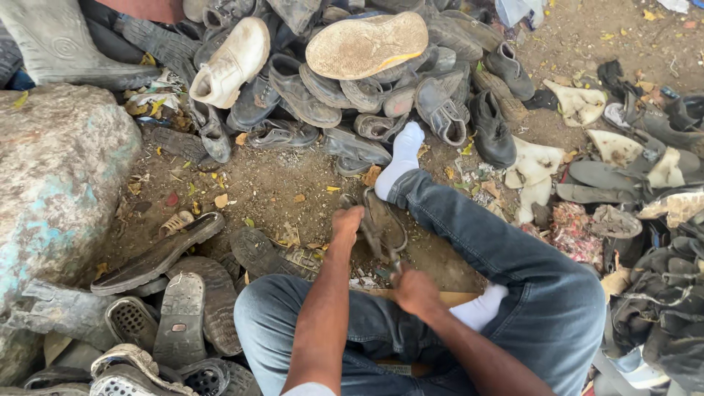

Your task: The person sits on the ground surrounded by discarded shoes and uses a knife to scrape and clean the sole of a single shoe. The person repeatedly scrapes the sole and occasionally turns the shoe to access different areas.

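While the left hand (347, 224) clamps the worn shoe's (383, 224) 9 o'clock edge, the right hand (415, 291), fisted on a tool handle (392, 260), sits at 5 o'clock; shoe's long axis runs approx. 11–5, btwn both hands.

Dirt ground (286, 183), worn shoe heap (352, 81), loose soles (158, 253), dry leaves (220, 199)
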`<action>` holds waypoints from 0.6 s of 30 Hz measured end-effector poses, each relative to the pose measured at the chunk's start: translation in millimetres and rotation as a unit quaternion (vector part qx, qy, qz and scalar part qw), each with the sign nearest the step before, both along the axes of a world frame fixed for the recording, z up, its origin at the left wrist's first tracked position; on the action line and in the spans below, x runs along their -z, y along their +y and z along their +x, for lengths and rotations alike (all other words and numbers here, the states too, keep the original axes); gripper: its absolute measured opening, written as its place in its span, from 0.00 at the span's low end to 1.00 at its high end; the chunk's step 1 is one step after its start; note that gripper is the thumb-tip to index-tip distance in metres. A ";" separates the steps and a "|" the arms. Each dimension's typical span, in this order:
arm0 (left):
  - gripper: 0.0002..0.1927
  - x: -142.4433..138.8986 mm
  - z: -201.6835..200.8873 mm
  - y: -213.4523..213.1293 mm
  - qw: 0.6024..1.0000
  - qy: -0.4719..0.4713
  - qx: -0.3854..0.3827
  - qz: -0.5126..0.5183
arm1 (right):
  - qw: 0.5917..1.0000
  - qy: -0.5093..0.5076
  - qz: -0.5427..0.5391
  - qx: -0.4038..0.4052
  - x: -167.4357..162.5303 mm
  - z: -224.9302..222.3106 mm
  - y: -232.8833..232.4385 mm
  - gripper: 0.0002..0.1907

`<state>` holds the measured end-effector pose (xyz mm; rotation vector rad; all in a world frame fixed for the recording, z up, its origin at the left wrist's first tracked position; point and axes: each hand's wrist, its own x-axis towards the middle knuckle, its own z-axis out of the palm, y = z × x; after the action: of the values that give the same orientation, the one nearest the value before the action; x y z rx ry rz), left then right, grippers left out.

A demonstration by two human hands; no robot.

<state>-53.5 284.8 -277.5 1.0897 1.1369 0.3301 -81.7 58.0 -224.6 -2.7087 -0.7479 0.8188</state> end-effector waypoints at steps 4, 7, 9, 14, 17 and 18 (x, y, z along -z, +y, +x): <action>0.15 9.3 -2.4 -9.5 0.970 0.062 -0.017 0.235 | 0.993 -0.076 0.063 -0.063 -16.9 44.7 5.8 0.23; 0.20 9.7 -5.8 -23.8 0.922 0.169 -0.009 0.349 | 0.990 -0.046 0.090 -0.101 -3.9 85.7 36.2 0.25; 0.25 0.6 -12.8 -30.8 0.912 0.213 0.007 0.351 | 0.986 -0.047 0.112 -0.117 10.1 103.8 58.4 0.26; 0.40 -22.2 -25.7 -30.5 0.923 0.263 0.053 0.275 | 0.977 -0.082 0.177 -0.092 28.4 107.9 88.6 0.24; 0.30 -17.5 -24.2 -29.3 0.921 0.285 0.067 0.258 | 0.990 -0.054 0.069 -0.114 31.8 102.3 93.9 0.27; 0.27 -12.5 -22.9 -29.7 0.919 0.295 0.076 0.251 | 0.989 -0.052 0.062 -0.125 30.6 101.0 96.1 0.26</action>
<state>-76.4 255.2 -265.0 1.8040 1.5294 0.1711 19.3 154.1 -255.1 -2.5958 -1.1396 0.6589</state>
